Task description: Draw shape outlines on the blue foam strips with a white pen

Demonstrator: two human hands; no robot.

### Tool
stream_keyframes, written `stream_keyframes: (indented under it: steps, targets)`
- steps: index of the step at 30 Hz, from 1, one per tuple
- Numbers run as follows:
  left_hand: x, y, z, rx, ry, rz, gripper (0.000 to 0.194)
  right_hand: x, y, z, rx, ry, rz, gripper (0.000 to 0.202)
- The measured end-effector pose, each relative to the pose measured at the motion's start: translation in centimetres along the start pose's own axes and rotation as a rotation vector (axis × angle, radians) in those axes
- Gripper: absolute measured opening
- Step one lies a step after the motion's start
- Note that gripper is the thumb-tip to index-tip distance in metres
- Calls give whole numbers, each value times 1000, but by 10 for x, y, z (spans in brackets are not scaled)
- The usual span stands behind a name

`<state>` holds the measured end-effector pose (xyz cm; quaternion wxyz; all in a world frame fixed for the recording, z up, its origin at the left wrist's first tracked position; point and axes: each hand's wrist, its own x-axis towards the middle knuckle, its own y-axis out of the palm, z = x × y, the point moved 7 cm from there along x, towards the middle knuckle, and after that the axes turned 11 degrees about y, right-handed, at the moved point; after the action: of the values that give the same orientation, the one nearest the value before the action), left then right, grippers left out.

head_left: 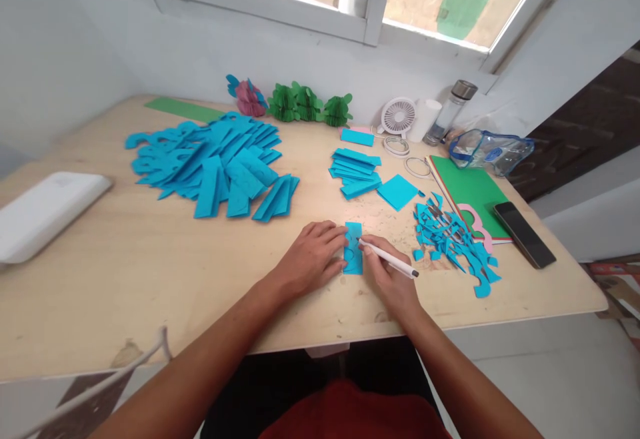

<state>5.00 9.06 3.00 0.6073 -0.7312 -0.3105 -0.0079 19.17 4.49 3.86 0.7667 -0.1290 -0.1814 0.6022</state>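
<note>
A small blue paper strip (354, 262) lies upright before me on the table, with curved dark lines drawn on it. My left hand (313, 257) rests flat at its left edge, fingers stretched out and fingertips touching the paper. In my right hand (393, 279) is a white pen (395, 262) with a dark end cap, its tip at the strip's right side near the drawn curves. Above the strip are a stack of folded blue paper pieces (355, 171) and a square blue sheet (397, 192).
A big heap of folded blue pieces (210, 159) spreads to the left. Blue scraps (447, 232), a pink paper cutout (477, 224), green sheets (470, 189) and a phone (524, 233) lie right. Along the wall stand paper ornaments (305, 103), a fan (399, 117) and a bottle (450, 112).
</note>
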Motion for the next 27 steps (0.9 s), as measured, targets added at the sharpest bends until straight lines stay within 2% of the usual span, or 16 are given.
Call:
stream_keyframes:
  steps: [4,11,17,22,27]
  targets:
    - [0,0,0,-7,-14,3,33,11,8,2,-130,-80,27,24]
    - [0,-1,0,-34,-35,35,35,5,14,8,-334,-242,15,26]
    - [2,-2,3,-54,-39,89,33,4,15,14,-347,-282,-9,26]
    - [-1,-2,5,-82,-39,101,30,4,15,10,-300,-234,23,26]
    - [-4,-2,6,-101,-53,96,27,13,7,1,-51,-11,3,22]
